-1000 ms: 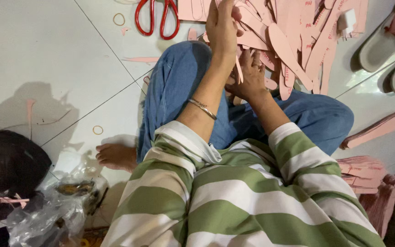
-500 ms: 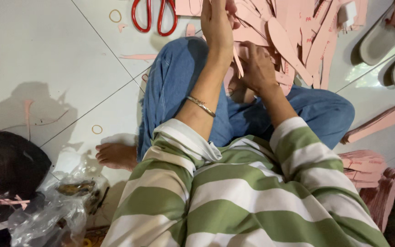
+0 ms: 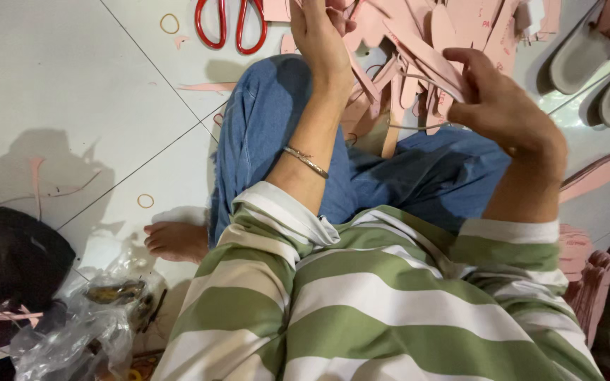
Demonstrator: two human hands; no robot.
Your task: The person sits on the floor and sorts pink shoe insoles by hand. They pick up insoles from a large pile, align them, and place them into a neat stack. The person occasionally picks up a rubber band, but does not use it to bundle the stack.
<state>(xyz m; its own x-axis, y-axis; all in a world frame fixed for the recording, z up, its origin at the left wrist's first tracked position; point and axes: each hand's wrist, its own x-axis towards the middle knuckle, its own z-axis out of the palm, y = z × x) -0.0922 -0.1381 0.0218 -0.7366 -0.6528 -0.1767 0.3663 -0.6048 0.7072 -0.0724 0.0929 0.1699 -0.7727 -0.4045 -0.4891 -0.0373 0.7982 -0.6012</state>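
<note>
I sit on the floor in blue jeans (image 3: 262,134) and a green and white striped top. My left hand (image 3: 323,39), a thin bracelet (image 3: 305,161) on its wrist, is raised at the top edge with its fingers closed on pink cut-out insoles (image 3: 418,49). My right hand (image 3: 506,106) is to the right over my lap, its fingers curled around the end of the same bunch of pink insoles and strips. A pile of pink insoles and offcuts lies on the floor just beyond both hands.
Red-handled scissors (image 3: 231,25) lie on the white tiles at the top. Rubber bands (image 3: 145,201) dot the floor. Grey slippers (image 3: 587,56) sit top right, stacked pink insoles (image 3: 587,271) at right. A black bag (image 3: 12,257) and clear plastic (image 3: 86,324) are at lower left.
My right hand has lifted off my lap and moved out to the right with the pink pieces. My left hand stays raised at the top.
</note>
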